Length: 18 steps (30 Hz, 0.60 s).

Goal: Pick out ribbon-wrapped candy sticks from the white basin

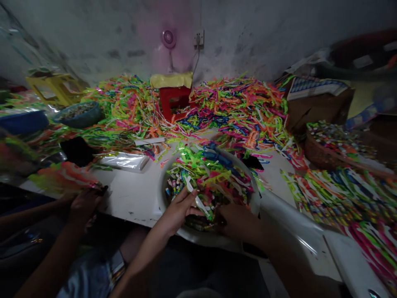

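Observation:
A pale round basin [161, 198] in front of me holds a heap of bright plastic strips [214, 165] in green, yellow, pink, blue and white. Small printed cylinders [174, 184] lie along its left inner side. Over the near part of the basin, my left hand [181, 207] is closed on a white plastic strip [203, 206], with a bit of green at its lower end. Close to that end, my right hand [234, 221] is curled inside the basin, its fingers dark and partly hidden. What it pinches, if anything, does not show.
A co-worker's hands [85, 203] hold orange and green strips at left. Large strip piles [242, 107] stand against the wall around a red stool [175, 101]. Clear plastic bags [124, 160] lie left of the basin. Bundled strips [335, 194] and a brown basin [322, 151] are at right.

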Motion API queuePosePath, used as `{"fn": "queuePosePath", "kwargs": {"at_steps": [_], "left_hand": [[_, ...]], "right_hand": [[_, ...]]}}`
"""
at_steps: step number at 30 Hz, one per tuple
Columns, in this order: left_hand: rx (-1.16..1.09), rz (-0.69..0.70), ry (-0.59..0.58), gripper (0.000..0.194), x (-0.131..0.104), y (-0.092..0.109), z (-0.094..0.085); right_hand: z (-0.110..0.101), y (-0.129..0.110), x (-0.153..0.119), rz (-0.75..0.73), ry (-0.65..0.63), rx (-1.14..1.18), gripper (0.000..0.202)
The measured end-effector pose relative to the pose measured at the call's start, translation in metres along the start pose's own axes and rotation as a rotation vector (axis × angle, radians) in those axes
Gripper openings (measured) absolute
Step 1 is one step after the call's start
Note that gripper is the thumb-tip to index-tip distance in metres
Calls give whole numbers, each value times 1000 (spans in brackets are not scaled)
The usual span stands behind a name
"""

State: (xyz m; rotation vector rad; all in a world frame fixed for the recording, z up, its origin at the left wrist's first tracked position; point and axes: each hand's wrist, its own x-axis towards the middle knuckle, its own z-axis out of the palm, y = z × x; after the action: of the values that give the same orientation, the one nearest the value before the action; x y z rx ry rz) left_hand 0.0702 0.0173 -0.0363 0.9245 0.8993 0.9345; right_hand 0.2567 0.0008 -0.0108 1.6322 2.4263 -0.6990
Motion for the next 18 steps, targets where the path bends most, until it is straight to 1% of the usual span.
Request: {"fn": "queuePosePath", "kwargs": {"at_steps": [3,6,8,10,11,12,13,14,16,18], "left_hand": [[-96,19,6,50,-2,4,-5],[-117,25,38,56,-1,6,-3],[-124,27,57,50,0,5,2],[-114,28,86,38,1,4,4],[-106,27,102,32,0,4,1],[-101,26,118,28,-3,6,-6],[-99,27,134,25,-7,9,-17],[-100,27,146,26,-11,13,-34],[-107,31,182,28,-21,22,-80],[-107,-2,200,21,-27,28,-131]], "right_hand": [[-3,10,0,-66,-60,102,17],[-6,15,-2,-131,-80,155,18],[-8,15,-4,-186,-84,195,19],[-9,13,-6,-261,-92,261,21],[-10,12,-8,-300,-98,304,22],[-9,11,-10,-334,-99,350,22],[-9,11,-13,-358,-98,395,21],[-8,10,-16,-372,-98,434,19],[-4,11,-22,-367,-66,482,21],[1,10,-26,-339,4,529,25]]}}
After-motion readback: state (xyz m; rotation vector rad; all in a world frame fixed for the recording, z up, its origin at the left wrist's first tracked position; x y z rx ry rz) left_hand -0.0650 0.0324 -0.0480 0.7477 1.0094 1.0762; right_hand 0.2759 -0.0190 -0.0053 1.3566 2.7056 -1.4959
